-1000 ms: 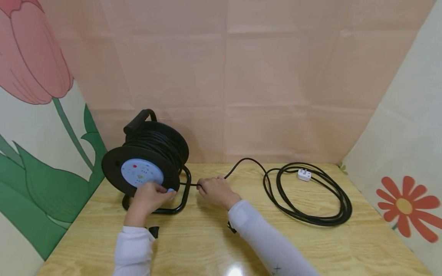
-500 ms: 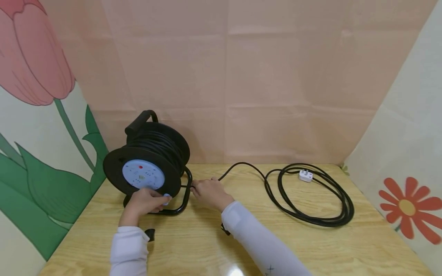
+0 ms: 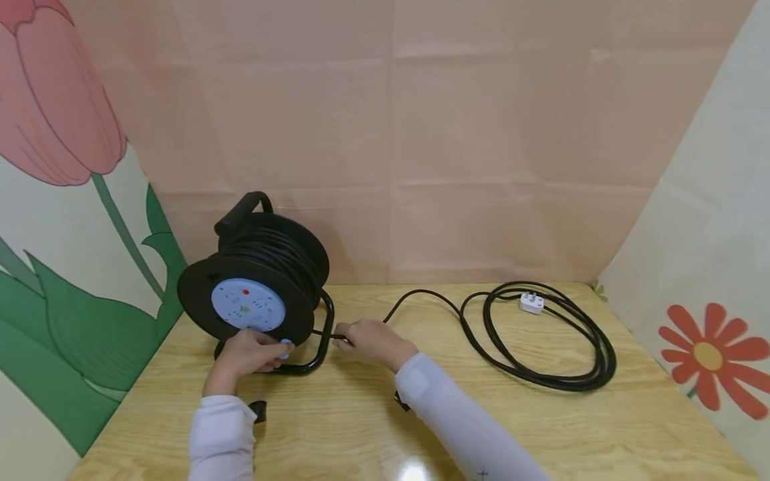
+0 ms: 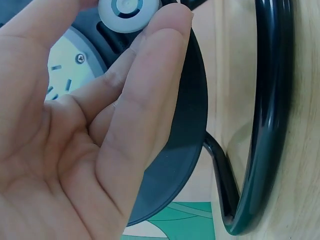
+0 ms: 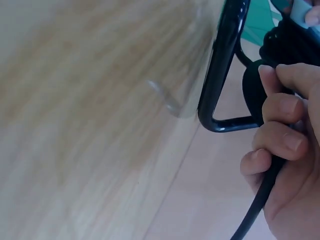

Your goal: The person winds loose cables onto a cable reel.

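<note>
A black cable reel (image 3: 273, 250) with a pale blue socket panel (image 3: 248, 304) stands on a tubular frame (image 3: 325, 334) at the table's left. My left hand (image 3: 246, 354) pinches the light blue knob (image 3: 285, 347) at the lower edge of the reel's disc; the left wrist view shows this knob (image 4: 129, 12) between thumb and fingers. Just right of the frame, my right hand (image 3: 373, 344) grips the black cable (image 3: 421, 292), its fingers (image 5: 280, 140) curled round it. From there the cable runs leftward to the reel and rightward to a loose coil (image 3: 559, 384).
A white plug (image 3: 532, 303) lies on the coil at the right of the wooden table (image 3: 361, 434). Behind rises a pinkish backdrop (image 3: 451, 133). Walls with a painted tulip (image 3: 66, 100) and a red flower (image 3: 706, 357) flank the table.
The knob and my left hand have moved a little down and left as the disc turned. My right hand has shifted slightly, still gripping the cable.
</note>
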`<control>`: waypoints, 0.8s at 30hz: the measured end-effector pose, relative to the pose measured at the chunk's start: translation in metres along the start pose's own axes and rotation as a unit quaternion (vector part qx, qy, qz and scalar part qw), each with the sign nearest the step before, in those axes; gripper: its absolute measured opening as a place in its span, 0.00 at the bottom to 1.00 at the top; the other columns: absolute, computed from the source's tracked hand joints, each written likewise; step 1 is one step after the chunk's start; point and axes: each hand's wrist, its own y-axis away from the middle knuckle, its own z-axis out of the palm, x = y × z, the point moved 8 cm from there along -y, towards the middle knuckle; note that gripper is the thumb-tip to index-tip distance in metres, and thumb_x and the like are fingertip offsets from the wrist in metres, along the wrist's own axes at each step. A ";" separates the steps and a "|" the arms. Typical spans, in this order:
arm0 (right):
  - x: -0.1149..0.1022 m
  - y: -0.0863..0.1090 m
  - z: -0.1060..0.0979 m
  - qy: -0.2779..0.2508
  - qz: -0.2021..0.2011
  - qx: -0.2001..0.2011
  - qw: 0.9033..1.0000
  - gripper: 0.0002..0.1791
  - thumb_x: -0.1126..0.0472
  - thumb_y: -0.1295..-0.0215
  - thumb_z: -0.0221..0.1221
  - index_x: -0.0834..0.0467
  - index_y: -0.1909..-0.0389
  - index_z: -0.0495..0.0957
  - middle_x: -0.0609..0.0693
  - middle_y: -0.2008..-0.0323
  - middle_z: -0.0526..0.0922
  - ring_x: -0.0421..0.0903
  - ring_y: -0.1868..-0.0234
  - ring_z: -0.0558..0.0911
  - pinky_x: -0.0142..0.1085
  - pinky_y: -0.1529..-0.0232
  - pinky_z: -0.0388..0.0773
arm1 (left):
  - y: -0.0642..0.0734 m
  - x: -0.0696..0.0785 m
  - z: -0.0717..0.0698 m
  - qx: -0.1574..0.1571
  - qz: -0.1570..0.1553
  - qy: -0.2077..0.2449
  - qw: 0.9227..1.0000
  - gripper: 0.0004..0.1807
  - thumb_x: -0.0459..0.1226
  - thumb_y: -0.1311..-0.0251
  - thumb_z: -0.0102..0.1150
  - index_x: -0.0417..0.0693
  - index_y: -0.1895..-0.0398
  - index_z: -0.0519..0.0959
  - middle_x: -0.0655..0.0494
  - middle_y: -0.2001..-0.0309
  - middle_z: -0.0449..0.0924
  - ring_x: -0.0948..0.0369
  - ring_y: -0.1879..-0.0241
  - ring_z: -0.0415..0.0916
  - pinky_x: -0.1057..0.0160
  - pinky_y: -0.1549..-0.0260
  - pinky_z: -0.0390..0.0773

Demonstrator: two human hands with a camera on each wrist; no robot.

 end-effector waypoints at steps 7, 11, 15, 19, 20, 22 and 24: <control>-0.002 0.018 -0.014 -0.012 -0.018 0.020 1.000 0.11 0.46 0.31 0.50 0.46 0.69 0.75 0.36 0.81 0.73 0.33 0.82 0.67 0.29 0.80 0.68 | 0.000 -0.004 -0.001 0.006 -0.005 0.012 1.000 0.23 0.51 0.53 0.68 0.39 0.67 0.83 0.53 0.75 0.84 0.56 0.71 0.80 0.55 0.65 0.83; 0.005 0.034 -0.027 -0.031 -0.015 0.023 0.999 0.11 0.44 0.32 0.50 0.44 0.69 0.75 0.35 0.81 0.73 0.33 0.83 0.67 0.29 0.81 0.68 | 0.000 -0.008 -0.002 0.009 -0.006 0.017 1.000 0.23 0.51 0.53 0.68 0.39 0.67 0.83 0.51 0.74 0.84 0.55 0.70 0.81 0.55 0.65 0.83; 0.026 0.052 -0.037 -0.041 0.011 0.042 0.998 0.13 0.41 0.33 0.49 0.41 0.70 0.75 0.34 0.80 0.75 0.32 0.83 0.68 0.30 0.81 0.69 | -0.001 -0.011 -0.003 0.014 -0.010 0.030 0.999 0.23 0.50 0.54 0.69 0.38 0.66 0.82 0.49 0.73 0.84 0.54 0.69 0.81 0.55 0.65 0.83; 0.054 0.068 -0.041 -0.043 0.039 0.071 0.996 0.14 0.38 0.35 0.48 0.40 0.71 0.74 0.34 0.80 0.76 0.32 0.84 0.67 0.31 0.81 0.70 | -0.001 -0.011 -0.004 0.013 -0.013 0.036 0.999 0.23 0.49 0.54 0.69 0.37 0.67 0.82 0.51 0.75 0.84 0.53 0.69 0.81 0.55 0.66 0.83; 0.061 0.073 -0.041 -0.042 0.045 0.079 0.995 0.14 0.37 0.35 0.48 0.40 0.72 0.74 0.34 0.81 0.75 0.33 0.85 0.67 0.31 0.82 0.69 | -0.001 -0.011 -0.004 0.013 -0.014 0.035 0.999 0.22 0.49 0.54 0.69 0.37 0.68 0.82 0.51 0.75 0.84 0.53 0.69 0.81 0.55 0.66 0.83; 0.076 0.082 -0.043 -0.041 0.060 0.092 0.993 0.14 0.37 0.36 0.49 0.40 0.73 0.74 0.35 0.83 0.74 0.33 0.86 0.65 0.31 0.83 0.68 | 0.000 -0.011 -0.004 0.012 -0.015 0.034 0.999 0.22 0.49 0.54 0.69 0.37 0.68 0.82 0.52 0.76 0.84 0.53 0.69 0.81 0.55 0.66 0.83; 0.090 0.093 -0.045 -0.021 0.072 0.106 0.992 0.13 0.37 0.36 0.50 0.39 0.74 0.72 0.34 0.86 0.70 0.34 0.87 0.63 0.30 0.85 0.64 | 0.001 -0.012 -0.004 0.012 -0.016 0.032 0.999 0.22 0.49 0.53 0.69 0.37 0.68 0.82 0.52 0.76 0.84 0.53 0.69 0.81 0.55 0.65 0.83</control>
